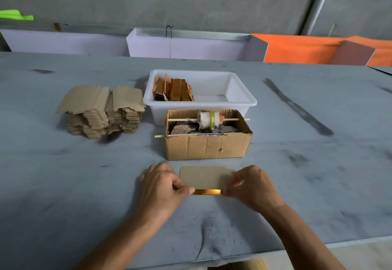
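Observation:
A flat brown card blank (202, 176) lies on the grey table in front of me, with a shiny gold strip (206, 192) showing along its near edge. My left hand (161, 187) pinches the card's near left corner between thumb and fingers. My right hand (250, 185) pinches the near right corner the same way. Both sets of fingers are curled over the folded edge.
A cardboard box (209, 145) with a tape roll on a wooden stick stands just behind the card. Behind that is a white tub (233, 100) holding several folded gold-brown pieces. A tall stack of flat brown blanks (101, 112) sits to the left. The table's near edge runs below my arms.

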`<state>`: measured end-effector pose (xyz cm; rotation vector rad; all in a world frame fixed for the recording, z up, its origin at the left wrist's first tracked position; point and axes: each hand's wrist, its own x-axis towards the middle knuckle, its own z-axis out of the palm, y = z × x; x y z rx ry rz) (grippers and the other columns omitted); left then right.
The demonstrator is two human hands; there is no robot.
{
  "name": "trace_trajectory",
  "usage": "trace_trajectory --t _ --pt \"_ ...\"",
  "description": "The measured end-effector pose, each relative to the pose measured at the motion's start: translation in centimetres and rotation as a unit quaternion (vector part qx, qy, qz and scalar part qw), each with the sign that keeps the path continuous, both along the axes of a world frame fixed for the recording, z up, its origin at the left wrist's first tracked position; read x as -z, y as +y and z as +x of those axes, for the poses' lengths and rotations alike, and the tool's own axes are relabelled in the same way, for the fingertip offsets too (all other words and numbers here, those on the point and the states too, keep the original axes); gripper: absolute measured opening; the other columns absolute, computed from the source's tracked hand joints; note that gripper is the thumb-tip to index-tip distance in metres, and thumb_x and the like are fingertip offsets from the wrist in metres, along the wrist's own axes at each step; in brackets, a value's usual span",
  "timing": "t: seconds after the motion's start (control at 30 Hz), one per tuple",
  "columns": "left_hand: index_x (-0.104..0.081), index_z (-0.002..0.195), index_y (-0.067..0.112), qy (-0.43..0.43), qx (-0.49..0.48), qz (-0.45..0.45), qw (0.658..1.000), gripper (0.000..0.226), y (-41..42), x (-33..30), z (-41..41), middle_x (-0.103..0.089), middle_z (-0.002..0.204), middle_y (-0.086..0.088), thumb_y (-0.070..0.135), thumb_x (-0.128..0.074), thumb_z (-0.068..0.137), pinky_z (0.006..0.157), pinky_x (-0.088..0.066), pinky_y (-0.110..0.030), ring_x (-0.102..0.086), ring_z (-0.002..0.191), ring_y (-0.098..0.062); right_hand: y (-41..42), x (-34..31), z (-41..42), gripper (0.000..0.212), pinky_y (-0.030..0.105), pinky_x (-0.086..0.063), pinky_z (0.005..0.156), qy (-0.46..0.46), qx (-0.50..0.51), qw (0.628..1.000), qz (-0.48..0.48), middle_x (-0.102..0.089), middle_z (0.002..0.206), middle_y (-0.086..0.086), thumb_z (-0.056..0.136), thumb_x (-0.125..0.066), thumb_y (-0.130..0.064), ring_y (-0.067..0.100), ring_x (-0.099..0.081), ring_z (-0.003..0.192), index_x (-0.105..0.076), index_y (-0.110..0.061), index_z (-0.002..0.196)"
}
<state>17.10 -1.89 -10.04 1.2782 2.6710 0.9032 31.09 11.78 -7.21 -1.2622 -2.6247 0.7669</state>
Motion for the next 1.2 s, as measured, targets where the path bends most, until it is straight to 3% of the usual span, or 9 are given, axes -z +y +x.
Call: trace_trajectory --t 0.13,0.33,0.47,0.67,0.83,0.93,1.03,1.13,1.2 --pt "-0.049 0.046 0.028 -0.017 -0.037 -0.024 0.999 0.041 0.0 -0.2 -0.4 -0.050 0.080 0.015 0.053 -0.077 0.063 0.083 -0.034 -0.029 -0.048 0.091 -0.011 0.3 -0.4 -0.4 0.021 0.026 -0.048 0.080 -0.045 0.001 0.999 -0.005 -0.068 0.097 0.001 0.074 -0.077 -0.032 0.017 -0.060 0.094 -0.075 -0.017 0.089" --pt "-0.047 0.046 0.025 -0.021 -0.064 -0.046 0.997 0.047 0.1 -0.3 -0.8 -0.054 0.087 0.013 0.060 -0.076 0.060 0.080 -0.031 -0.030 -0.048 0.096 -0.014 0.5 -0.2 -0.5 0.030 0.035 -0.047 0.091 -0.068 0.020 0.997 -0.013 -0.065 0.100 0.001 0.071 -0.078 -0.035 0.019 -0.057 0.101 -0.073 -0.015 0.092" --pt "-0.049 0.048 0.029 -0.041 -0.067 -0.035 0.996 0.042 0.0 -0.5 -0.7 -0.053 0.083 0.013 0.058 -0.078 0.059 0.075 -0.025 -0.029 -0.047 0.093 -0.013 0.3 -0.3 -0.3 0.016 0.036 -0.046 0.092 -0.038 0.037 0.998 -0.034 -0.065 0.091 -0.003 0.068 -0.081 -0.030 0.019 -0.055 0.099 -0.068 -0.024 0.071" --pt "-0.053 0.055 0.036 -0.053 -0.056 -0.021 0.997 0.030 -0.2 -0.7 -0.3 -0.053 0.085 0.013 0.047 -0.079 0.064 0.077 -0.022 -0.028 -0.046 0.097 -0.012 0.0 0.0 0.2 0.033 0.035 -0.045 0.091 -0.002 0.017 0.999 -0.036 -0.060 0.078 -0.016 0.072 -0.079 -0.021 0.016 -0.054 0.100 -0.056 -0.039 0.055" --pt "-0.069 0.062 0.021 0.152 0.095 0.079 0.981 0.016 -0.3 -0.6 1.0 -0.057 0.072 0.006 0.010 -0.081 0.063 0.069 -0.033 -0.028 -0.056 0.078 -0.020 -1.6 1.2 1.0 0.014 0.029 -0.031 0.077 0.069 -0.011 0.991 0.118 -0.053 0.079 -0.020 0.072 -0.080 -0.019 0.016 -0.044 0.097 -0.074 -0.032 0.072" --pt "-0.067 0.055 0.016 0.279 0.184 0.048 0.941 0.011 -0.5 -1.0 2.1 -0.053 0.062 0.003 0.011 -0.065 0.064 0.055 -0.038 -0.026 -0.051 0.068 -0.015 -2.5 1.5 1.1 0.027 0.034 -0.041 0.060 0.111 -0.081 0.960 0.243 -0.061 0.064 -0.013 0.062 -0.074 -0.001 0.021 -0.055 0.073 -0.073 -0.028 0.058" --pt "-0.063 0.049 0.017 0.306 0.213 -0.018 0.928 0.009 -0.9 -1.4 2.9 -0.053 0.058 0.004 0.012 -0.062 0.057 0.047 -0.043 -0.022 -0.056 0.058 -0.013 -3.5 1.6 1.2 0.021 0.031 -0.044 0.048 0.093 -0.122 0.934 0.322 -0.057 0.053 -0.007 0.052 -0.061 -0.005 0.019 -0.053 0.053 -0.068 -0.024 0.052" --pt "-0.065 0.054 0.018 0.301 0.205 -0.019 0.931 0.022 -1.4 -1.4 3.6 -0.054 0.059 0.003 0.011 -0.049 0.068 0.045 -0.043 -0.022 -0.056 0.056 -0.013 -4.3 2.1 1.4 0.028 0.024 -0.045 0.046 0.081 -0.127 0.924 0.351 -0.055 0.052 -0.001 0.060 -0.045 -0.006 0.020 -0.052 0.045 -0.067 -0.022 0.054" --pt "-0.071 0.063 0.019 0.298 0.204 -0.026 0.932 0.004 -1.5 -1.7 4.1 -0.054 0.060 0.003 0.016 -0.072 0.065 0.046 -0.042 -0.022 -0.056 0.057 -0.013 -4.9 2.2 1.3 0.033 0.024 -0.043 0.046 0.078 -0.125 0.915 0.375 -0.053 0.052 -0.001 0.066 -0.039 -0.013 0.020 -0.050 0.044 -0.069 -0.023 0.059"
